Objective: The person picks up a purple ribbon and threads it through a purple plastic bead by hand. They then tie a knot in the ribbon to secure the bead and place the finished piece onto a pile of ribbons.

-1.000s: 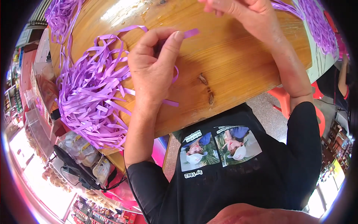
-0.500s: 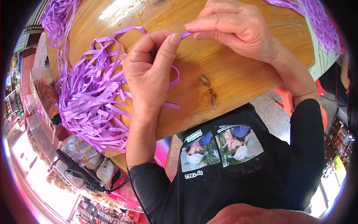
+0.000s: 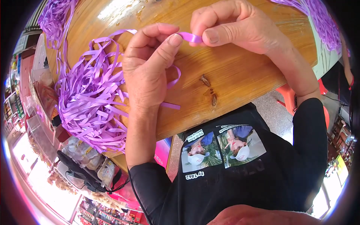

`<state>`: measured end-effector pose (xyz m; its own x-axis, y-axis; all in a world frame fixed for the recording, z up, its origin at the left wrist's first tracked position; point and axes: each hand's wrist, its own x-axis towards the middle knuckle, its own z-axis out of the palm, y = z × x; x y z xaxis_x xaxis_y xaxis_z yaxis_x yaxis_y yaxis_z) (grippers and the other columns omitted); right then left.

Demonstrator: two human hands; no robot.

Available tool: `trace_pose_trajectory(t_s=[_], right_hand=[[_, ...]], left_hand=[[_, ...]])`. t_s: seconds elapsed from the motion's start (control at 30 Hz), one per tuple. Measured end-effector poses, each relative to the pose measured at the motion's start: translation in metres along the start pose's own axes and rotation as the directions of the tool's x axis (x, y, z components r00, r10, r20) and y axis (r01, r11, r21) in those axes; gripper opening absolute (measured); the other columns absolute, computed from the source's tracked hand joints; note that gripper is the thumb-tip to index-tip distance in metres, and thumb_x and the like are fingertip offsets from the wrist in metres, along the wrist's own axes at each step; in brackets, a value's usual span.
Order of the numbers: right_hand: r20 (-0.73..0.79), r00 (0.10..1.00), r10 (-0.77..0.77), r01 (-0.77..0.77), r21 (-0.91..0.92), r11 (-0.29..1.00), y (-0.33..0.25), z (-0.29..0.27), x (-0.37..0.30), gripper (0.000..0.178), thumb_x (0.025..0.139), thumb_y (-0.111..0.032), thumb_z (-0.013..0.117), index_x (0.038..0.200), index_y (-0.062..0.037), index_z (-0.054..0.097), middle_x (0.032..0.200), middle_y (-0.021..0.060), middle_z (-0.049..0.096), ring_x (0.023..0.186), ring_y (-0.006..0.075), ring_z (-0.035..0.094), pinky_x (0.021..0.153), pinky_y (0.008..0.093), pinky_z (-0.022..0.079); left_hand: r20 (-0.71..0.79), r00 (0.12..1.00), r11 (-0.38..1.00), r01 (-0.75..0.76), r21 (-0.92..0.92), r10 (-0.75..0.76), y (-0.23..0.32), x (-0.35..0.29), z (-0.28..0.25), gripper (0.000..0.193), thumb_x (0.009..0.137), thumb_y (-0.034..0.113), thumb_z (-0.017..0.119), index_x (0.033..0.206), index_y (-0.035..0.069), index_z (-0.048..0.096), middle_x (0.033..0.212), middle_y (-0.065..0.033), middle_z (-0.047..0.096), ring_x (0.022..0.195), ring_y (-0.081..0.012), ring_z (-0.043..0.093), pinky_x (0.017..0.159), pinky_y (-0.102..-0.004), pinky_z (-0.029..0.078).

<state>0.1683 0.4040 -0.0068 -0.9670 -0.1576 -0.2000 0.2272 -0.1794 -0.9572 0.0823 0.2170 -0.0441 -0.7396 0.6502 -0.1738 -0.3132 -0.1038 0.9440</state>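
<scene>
A short stretch of shiny purple ribbon point(image 3: 191, 38) spans the gap between my two hands above the wooden table. My left hand point(image 3: 150, 56) pinches one end between thumb and forefinger, the other fingers curled behind. My right hand point(image 3: 234, 30) grips the other end between its thumb and bent forefinger. More ribbon loops out below my left wrist, with one end lying on the tabletop. Left of my left forearm sits a large tangled heap of purple ribbon point(image 3: 90, 101), hanging over the table's near edge. Whatever lies inside my curled fingers is hidden.
The wooden table point(image 3: 240, 82) has wet spots at its far side. More purple ribbon bundles lie at the far left point(image 3: 56, 22) and far right point(image 3: 324, 28). A red stool point(image 3: 287, 99) stands beyond the near right edge. Bagged goods point(image 3: 84, 153) stand at lower left. Another person's arm shows at right.
My right hand has turned, its thumb now facing me and its fingers more curled. The ribbon between my hands shows a longer, flatter stretch. My left forefinger has lifted and straightened somewhat.
</scene>
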Motion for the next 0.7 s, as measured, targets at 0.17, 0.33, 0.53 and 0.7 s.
trace_pose_trajectory(t_s=[0.17,0.33,0.53,0.7], right_hand=[[-0.073,0.985,0.155,-0.137,0.211,0.968,0.011,0.004,0.006,0.017,0.085,-0.006,0.061,0.101,-0.0049,0.067,0.096,0.0036,0.066,0.094,0.0131,0.057,0.085,0.0233,0.043],[0.328,0.704,-0.630,0.708,-0.391,0.588,0.022,-0.008,0.024,0.023,0.084,-0.002,0.061,0.106,-0.0059,0.066,0.096,0.0047,0.065,0.091,0.0130,0.058,0.082,0.0222,0.044],[0.335,0.395,-0.855,0.780,-0.615,0.120,0.050,-0.017,0.036,0.025,0.082,-0.001,0.061,0.105,-0.0065,0.066,0.084,0.0078,0.061,0.080,0.0201,0.059,0.069,0.0252,0.045],[0.183,0.488,-0.853,0.635,-0.745,0.204,0.042,-0.010,0.032,0.024,0.078,-0.001,0.063,0.101,-0.0070,0.065,0.082,0.0099,0.060,0.075,0.0244,0.058,0.064,0.0278,0.046]], left_hand=[[0.013,1.000,0.950,-0.001,-0.313,0.005,-0.013,0.000,0.002,0.014,0.082,0.002,0.063,0.094,0.003,0.058,0.069,0.0015,0.055,0.053,-0.0039,0.044,0.042,-0.0168,0.031],[-0.041,0.996,0.966,-0.092,-0.240,0.085,-0.019,-0.003,0.008,0.010,0.083,0.003,0.063,0.093,0.003,0.060,0.074,0.0007,0.058,0.056,-0.0032,0.045,0.046,-0.0160,0.033],[-0.068,0.984,0.977,-0.172,-0.128,0.165,-0.020,-0.006,0.015,0.015,0.086,0.001,0.058,0.101,0.001,0.060,0.080,-0.0023,0.058,0.060,-0.0059,0.043,0.053,-0.0197,0.032],[-0.067,0.967,0.965,-0.252,-0.079,0.247,-0.020,-0.012,0.020,0.014,0.084,0.001,0.062,0.098,0.001,0.061,0.083,-0.0026,0.061,0.064,-0.0041,0.049,0.052,-0.0177,0.037]])
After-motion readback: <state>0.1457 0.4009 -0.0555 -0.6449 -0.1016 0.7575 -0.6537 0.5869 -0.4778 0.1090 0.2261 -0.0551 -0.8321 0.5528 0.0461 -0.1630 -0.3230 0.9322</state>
